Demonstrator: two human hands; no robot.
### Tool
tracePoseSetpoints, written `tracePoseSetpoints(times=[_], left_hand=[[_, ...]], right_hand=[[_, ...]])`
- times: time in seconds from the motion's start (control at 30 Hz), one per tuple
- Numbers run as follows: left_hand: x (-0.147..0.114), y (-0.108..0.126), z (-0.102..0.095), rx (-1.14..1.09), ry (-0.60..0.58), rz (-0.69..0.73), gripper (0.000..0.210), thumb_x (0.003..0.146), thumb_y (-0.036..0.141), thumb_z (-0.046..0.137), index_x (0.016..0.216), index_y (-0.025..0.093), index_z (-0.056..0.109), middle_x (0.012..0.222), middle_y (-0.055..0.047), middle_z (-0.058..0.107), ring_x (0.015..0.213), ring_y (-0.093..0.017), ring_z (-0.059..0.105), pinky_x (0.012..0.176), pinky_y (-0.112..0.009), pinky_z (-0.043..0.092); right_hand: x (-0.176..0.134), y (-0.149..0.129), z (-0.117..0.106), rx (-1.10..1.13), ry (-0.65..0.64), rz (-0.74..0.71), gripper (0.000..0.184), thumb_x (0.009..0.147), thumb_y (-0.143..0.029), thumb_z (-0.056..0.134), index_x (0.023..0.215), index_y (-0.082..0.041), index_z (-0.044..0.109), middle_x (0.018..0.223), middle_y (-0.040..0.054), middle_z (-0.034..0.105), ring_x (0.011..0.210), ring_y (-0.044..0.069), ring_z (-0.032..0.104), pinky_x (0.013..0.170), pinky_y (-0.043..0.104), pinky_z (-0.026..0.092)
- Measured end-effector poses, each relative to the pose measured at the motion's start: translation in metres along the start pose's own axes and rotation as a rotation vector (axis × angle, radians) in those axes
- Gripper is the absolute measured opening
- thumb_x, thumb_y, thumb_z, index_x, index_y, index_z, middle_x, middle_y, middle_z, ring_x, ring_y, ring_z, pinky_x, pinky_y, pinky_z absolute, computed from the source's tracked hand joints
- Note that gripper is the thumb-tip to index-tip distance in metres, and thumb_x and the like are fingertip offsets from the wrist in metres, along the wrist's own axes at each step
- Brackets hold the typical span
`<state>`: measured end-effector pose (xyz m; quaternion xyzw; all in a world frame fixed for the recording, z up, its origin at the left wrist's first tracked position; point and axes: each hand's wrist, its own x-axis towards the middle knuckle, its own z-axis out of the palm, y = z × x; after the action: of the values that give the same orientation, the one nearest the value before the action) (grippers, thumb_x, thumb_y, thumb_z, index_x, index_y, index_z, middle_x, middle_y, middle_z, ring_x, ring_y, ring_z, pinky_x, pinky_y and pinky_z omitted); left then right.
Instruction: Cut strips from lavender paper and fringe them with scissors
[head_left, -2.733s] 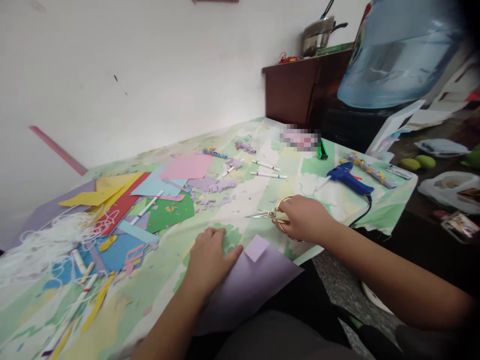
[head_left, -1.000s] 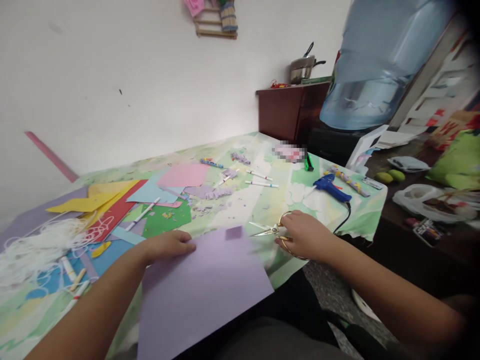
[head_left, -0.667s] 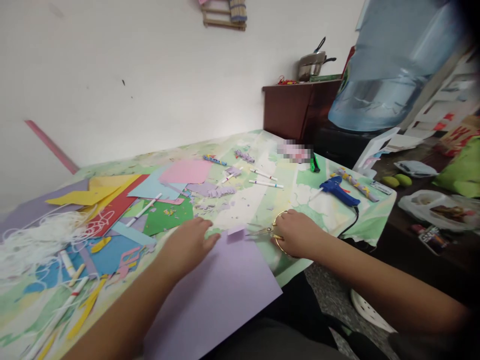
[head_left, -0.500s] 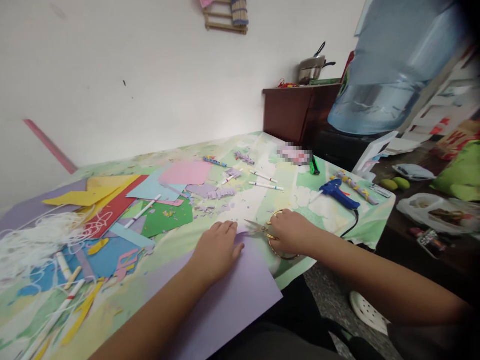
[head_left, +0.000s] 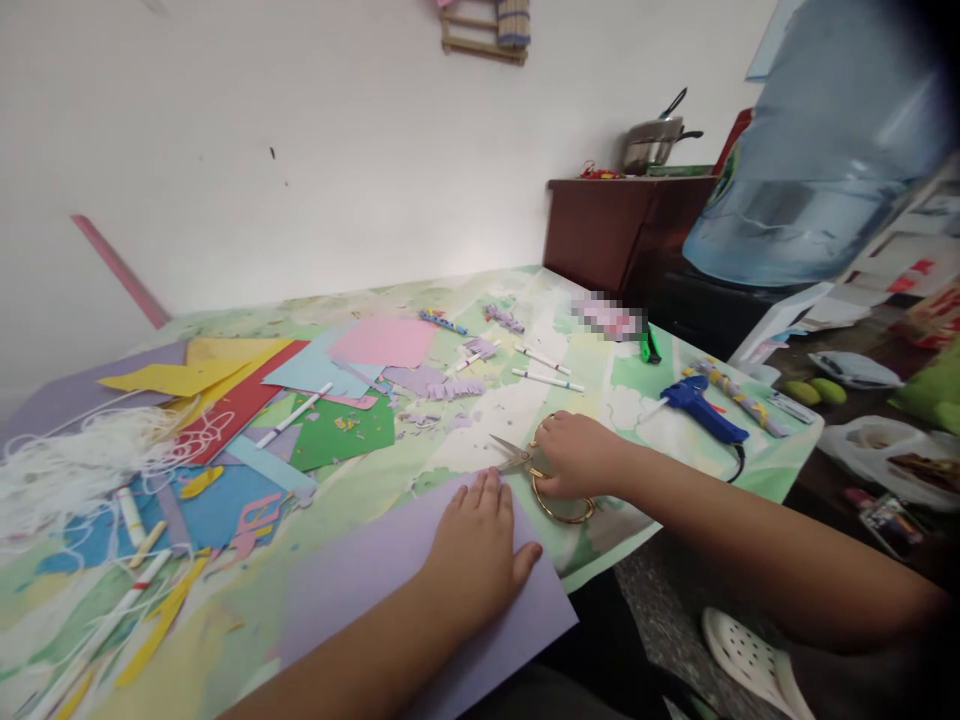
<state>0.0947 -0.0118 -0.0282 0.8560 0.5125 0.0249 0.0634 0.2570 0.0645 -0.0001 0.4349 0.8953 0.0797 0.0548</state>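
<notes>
A large purple sheet of paper [head_left: 360, 580] lies at the near edge of the table, partly under my left forearm. My left hand [head_left: 480, 540] rests flat on it with the fingers stretched out toward the sheet's far edge. In my right hand [head_left: 581, 455] is a pair of scissors [head_left: 517, 456] with gold handles, gripped by one loop. Their blades are parted and point left, close to the fingertips of my left hand and the paper's far edge.
Coloured paper sheets [head_left: 382, 343], markers [head_left: 547, 380] and purple scraps lie beyond my hands. White string [head_left: 82, 470] is heaped at left. A blue glue gun [head_left: 705, 410] with a cord and a green cutter [head_left: 650, 346] lie at right. A water bottle [head_left: 810, 180] stands behind.
My left hand has shifted right and nearer on the purple paper and flattened, with its fingers extended. The scissors stay in my right hand, blades still parted. The view has turned slightly left.
</notes>
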Motion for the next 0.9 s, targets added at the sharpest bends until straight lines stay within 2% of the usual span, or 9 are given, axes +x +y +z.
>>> tracePoseSetpoints(times=[0.1, 0.23, 0.37, 0.47, 0.6, 0.73, 0.9], left_hand=[[0.000, 0.004, -0.001, -0.061, -0.027, -0.009, 0.066, 0.072, 0.051, 0.031, 0.121, 0.007, 0.033, 0.130, -0.020, 0.024, 0.119, -0.030, 0.017, 0.095, -0.043, 0.019], [0.001, 0.009, -0.004, -0.152, -0.057, 0.002, 0.067, 0.070, 0.054, 0.031, 0.124, 0.014, 0.027, 0.132, -0.017, 0.022, 0.120, -0.030, 0.012, 0.094, -0.046, 0.019], [0.007, 0.013, -0.004, -0.210, -0.041, -0.033, 0.069, 0.069, 0.055, 0.032, 0.125, 0.014, 0.025, 0.132, -0.019, 0.020, 0.120, -0.031, 0.010, 0.094, -0.046, 0.018], [0.009, 0.012, -0.003, -0.238, -0.034, -0.034, 0.068, 0.070, 0.054, 0.033, 0.124, 0.014, 0.027, 0.131, -0.019, 0.022, 0.120, -0.031, 0.011, 0.095, -0.046, 0.017], [0.005, 0.006, -0.003, -0.248, -0.023, 0.016, 0.059, 0.073, 0.049, 0.033, 0.121, 0.014, 0.033, 0.131, -0.016, 0.025, 0.120, -0.029, 0.017, 0.095, -0.044, 0.019], [-0.006, 0.004, -0.008, -0.223, 0.074, 0.049, 0.048, 0.074, 0.041, 0.035, 0.114, 0.015, 0.041, 0.124, -0.014, 0.036, 0.114, -0.026, 0.030, 0.093, -0.040, 0.025], [-0.021, -0.009, -0.015, -0.110, 0.183, -0.045, 0.037, 0.076, 0.035, 0.033, 0.101, 0.014, 0.051, 0.106, -0.013, 0.051, 0.099, -0.024, 0.043, 0.087, -0.039, 0.032]], right_hand=[[0.003, 0.003, 0.003, -0.011, 0.014, -0.027, 0.041, 0.061, -0.048, 0.045, 0.077, -0.011, 0.056, 0.077, 0.0109, 0.057, 0.075, 0.022, 0.049, 0.065, 0.031, 0.036], [0.005, 0.001, 0.000, -0.011, -0.047, -0.015, 0.040, 0.063, -0.046, 0.044, 0.078, -0.012, 0.056, 0.078, 0.0112, 0.057, 0.074, 0.022, 0.051, 0.062, 0.030, 0.036], [0.011, -0.004, -0.007, -0.027, -0.134, 0.024, 0.035, 0.063, -0.043, 0.045, 0.073, -0.012, 0.058, 0.073, 0.0128, 0.058, 0.068, 0.023, 0.053, 0.056, 0.031, 0.037], [0.015, -0.004, -0.009, -0.031, -0.140, 0.011, 0.032, 0.061, -0.040, 0.047, 0.070, -0.012, 0.059, 0.070, 0.0133, 0.059, 0.068, 0.024, 0.053, 0.055, 0.032, 0.036], [0.016, 0.002, -0.006, -0.019, -0.126, -0.009, 0.026, 0.062, -0.033, 0.046, 0.073, -0.013, 0.057, 0.071, 0.0116, 0.059, 0.067, 0.022, 0.053, 0.054, 0.030, 0.036], [0.015, 0.007, -0.003, -0.003, -0.100, -0.027, 0.019, 0.064, -0.023, 0.044, 0.076, -0.014, 0.055, 0.075, 0.0093, 0.059, 0.071, 0.020, 0.053, 0.056, 0.028, 0.036], [0.014, 0.010, 0.001, 0.021, -0.037, -0.086, 0.018, 0.067, -0.023, 0.042, 0.078, -0.014, 0.052, 0.078, 0.0086, 0.057, 0.076, 0.020, 0.051, 0.064, 0.028, 0.035]])
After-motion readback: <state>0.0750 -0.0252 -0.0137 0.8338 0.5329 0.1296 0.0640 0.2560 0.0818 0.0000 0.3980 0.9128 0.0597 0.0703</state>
